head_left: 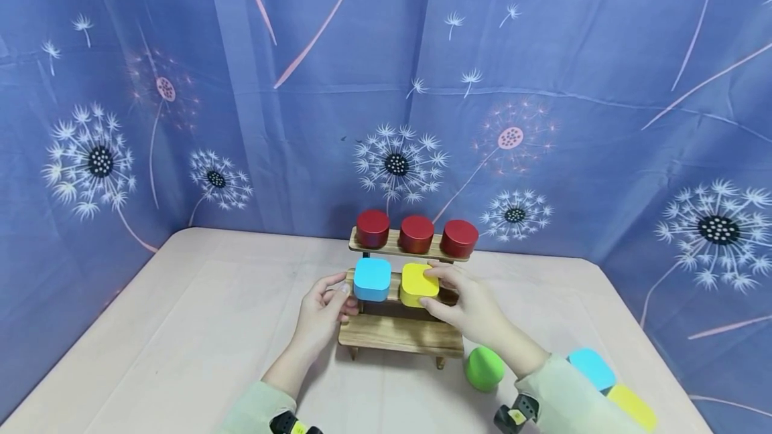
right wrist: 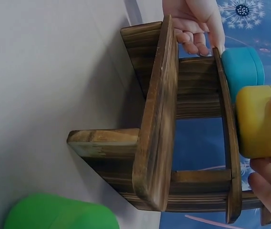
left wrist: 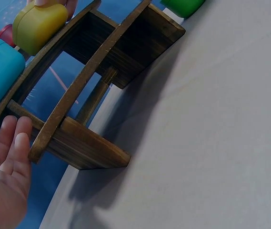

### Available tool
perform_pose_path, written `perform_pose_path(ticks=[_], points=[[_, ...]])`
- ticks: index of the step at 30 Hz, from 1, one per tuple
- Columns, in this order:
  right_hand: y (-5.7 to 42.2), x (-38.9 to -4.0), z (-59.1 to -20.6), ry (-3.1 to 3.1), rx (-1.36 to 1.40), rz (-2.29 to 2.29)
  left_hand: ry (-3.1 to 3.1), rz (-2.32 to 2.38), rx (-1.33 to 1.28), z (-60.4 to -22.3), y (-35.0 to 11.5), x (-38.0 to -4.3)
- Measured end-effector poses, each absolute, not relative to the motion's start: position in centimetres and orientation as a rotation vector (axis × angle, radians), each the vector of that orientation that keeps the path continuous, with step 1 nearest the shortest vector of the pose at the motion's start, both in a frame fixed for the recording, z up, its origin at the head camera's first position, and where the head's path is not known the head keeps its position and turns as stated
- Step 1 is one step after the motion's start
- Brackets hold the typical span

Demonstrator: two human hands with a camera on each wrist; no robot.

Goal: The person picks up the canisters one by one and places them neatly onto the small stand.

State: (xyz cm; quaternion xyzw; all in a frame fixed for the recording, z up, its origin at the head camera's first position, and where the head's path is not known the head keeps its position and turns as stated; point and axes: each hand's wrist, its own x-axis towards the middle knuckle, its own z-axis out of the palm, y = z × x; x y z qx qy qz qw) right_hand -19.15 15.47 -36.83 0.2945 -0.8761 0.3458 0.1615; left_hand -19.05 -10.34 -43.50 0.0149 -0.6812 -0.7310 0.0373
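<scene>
My right hand [head_left: 470, 303] pinches a yellow rounded-square tin [head_left: 418, 282] between thumb and fingers, over the middle tier of a wooden three-tier display stand [head_left: 401, 335]. In the right wrist view the yellow tin [right wrist: 259, 121] is right at the edge of that tier. Left of it on the same tier sits a blue rounded-square tin [head_left: 372, 278]. My left hand [head_left: 322, 310] holds the left end of the middle tier, thumb beside the blue tin and fingers curled below; the left wrist view shows these fingers [left wrist: 18, 136] at the wood. Three red round tins [head_left: 416, 233] line the top tier.
A green tin [head_left: 484, 368] stands on the table by the stand's front right foot. Farther right, another blue tin [head_left: 592, 368] and another yellow tin [head_left: 632, 407] lie partly behind my right sleeve. A blue dandelion-print cloth [head_left: 313, 126] hangs close behind the stand.
</scene>
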Motion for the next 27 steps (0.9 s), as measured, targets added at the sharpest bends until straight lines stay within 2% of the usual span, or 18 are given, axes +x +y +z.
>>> perform_pose_path(ticks=[27], points=[[15.0, -19.8, -38.0, -2.255, 0.946, 0.917, -2.076, -2.254, 0.052, -43.7, -10.3, -19.1]])
